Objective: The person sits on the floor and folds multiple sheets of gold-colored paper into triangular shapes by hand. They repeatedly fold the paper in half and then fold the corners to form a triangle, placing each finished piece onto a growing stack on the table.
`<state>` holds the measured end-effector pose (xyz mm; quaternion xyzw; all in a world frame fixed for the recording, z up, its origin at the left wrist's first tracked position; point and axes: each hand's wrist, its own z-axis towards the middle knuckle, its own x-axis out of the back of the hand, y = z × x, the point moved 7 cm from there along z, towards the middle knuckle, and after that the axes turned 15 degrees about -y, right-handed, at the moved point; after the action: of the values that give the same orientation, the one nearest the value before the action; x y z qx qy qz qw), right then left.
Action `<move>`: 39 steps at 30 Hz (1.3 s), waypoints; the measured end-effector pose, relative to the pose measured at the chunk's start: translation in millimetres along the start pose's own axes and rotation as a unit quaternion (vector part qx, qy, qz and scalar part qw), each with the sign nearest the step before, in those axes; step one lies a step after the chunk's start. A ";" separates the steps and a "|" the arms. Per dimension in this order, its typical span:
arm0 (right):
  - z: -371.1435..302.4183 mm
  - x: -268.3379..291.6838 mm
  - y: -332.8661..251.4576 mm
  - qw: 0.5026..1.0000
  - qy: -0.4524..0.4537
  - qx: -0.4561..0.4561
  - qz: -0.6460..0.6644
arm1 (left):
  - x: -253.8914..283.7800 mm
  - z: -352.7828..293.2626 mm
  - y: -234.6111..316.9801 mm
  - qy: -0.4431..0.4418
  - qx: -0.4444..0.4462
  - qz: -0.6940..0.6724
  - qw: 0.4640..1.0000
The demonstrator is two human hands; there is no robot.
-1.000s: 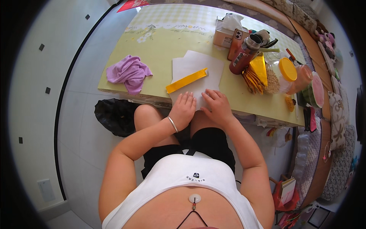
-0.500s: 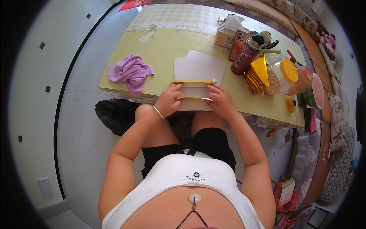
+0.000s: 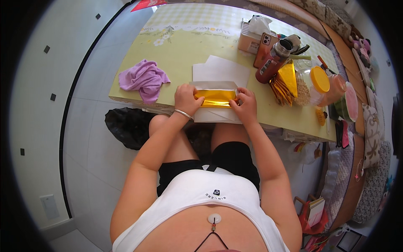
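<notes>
A sheet of gold foil paper (image 3: pixel 215 99) is folded into a wide strip with its shiny side up, and a pale edge shows along its far side. My left hand (image 3: pixel 187 100) grips its left end, thumb on top and fingers curled behind. At the right end my right hand (image 3: pixel 244 105) pinches it the same way. White sheets of paper (image 3: pixel 224 69) lie under and beyond the strip, near the table's front edge.
A lilac cloth (image 3: pixel 145 80) lies crumpled at the left. To the right stand a maroon thermos (image 3: pixel 270 65), a phone (image 3: pixel 265 48), a tissue box (image 3: pixel 248 40), a stack of folded gold pieces (image 3: pixel 286 86) and a yellow-lidded jar (image 3: pixel 319 80). A black bag (image 3: pixel 126 128) rests below the table.
The foil paper has turned so its gold face shows as a broad folded strip, where white faces showed before. Both hands have rotated, and their thumbs now press on the gold side.
</notes>
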<state>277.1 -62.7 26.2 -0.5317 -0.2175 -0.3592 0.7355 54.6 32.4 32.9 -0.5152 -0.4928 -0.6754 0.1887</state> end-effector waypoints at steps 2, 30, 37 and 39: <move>-0.6 0.3 -2.2 1.000 0.010 0.002 -0.010 | 11.4 -15.0 31.7 0.125 -0.164 0.070 0.976; 3.0 -6.1 4.4 0.994 0.031 -0.076 -0.079 | -54.0 -47.7 54.3 -0.011 -0.206 0.172 0.963; 4.5 -7.6 5.7 0.993 0.034 -0.080 -0.085 | -52.8 -46.7 54.5 -0.011 -0.202 0.175 0.964; 3.8 -7.6 6.1 0.993 0.030 -0.072 -0.084 | -52.4 -46.1 53.7 -0.012 -0.204 0.176 0.963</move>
<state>277.0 -55.8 18.3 -0.5524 -0.2126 -0.4501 0.6687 92.9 -44.2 12.8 -0.6296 -0.2479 -0.7115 0.1895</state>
